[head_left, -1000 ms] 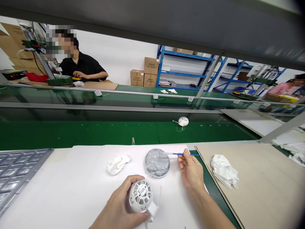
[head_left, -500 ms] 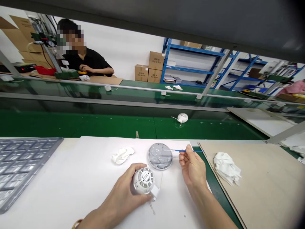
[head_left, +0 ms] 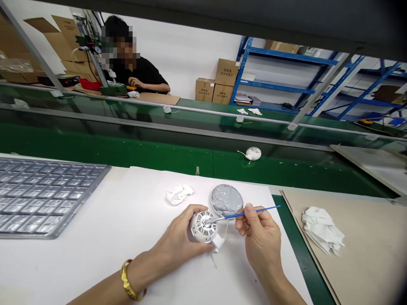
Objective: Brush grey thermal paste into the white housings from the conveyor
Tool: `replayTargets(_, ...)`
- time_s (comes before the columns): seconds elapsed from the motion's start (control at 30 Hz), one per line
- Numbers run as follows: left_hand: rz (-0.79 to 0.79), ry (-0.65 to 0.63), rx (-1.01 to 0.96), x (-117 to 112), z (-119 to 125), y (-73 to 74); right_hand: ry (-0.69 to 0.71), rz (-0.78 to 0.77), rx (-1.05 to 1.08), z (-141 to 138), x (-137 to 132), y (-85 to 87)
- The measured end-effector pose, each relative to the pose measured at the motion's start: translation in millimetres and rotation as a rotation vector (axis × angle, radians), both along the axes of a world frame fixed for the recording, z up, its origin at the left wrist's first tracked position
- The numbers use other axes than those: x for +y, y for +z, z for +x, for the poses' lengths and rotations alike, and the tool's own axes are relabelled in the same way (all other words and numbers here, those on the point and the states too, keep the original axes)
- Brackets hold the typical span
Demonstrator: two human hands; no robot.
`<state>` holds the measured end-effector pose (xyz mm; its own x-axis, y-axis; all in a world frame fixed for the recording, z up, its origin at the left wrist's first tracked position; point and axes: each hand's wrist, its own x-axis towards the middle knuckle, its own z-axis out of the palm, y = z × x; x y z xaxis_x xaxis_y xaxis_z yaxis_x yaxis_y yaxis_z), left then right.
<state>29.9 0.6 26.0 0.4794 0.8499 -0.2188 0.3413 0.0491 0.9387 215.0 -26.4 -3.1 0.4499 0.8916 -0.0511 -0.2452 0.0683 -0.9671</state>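
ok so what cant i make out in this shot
All in the head view:
The gripped side of the white device: covered by the left hand.
The middle of its slotted top: partly covered by the tip of the blue brush.
Part of the brush handle: hidden by the right hand.
The far end of the clear tray: cut off by the left edge.

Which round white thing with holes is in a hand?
The slotted white housing in the left hand, with the paintbrush at its top. The other white housing lies on the green surface beyond the white paper, untouched by any hand.
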Motion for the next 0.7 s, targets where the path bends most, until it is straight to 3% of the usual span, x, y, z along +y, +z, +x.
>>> replayTargets(0.33,0.042,-0.007,0.005,2,-3,-8.6,-0.031,0.016,-0.146,3,-2,-2.1)
replayTargets(0.7,0.025,-0.012,-0.029,2,-4,-8.9,-0.053,0.073,-0.287,5,-6,14.9)
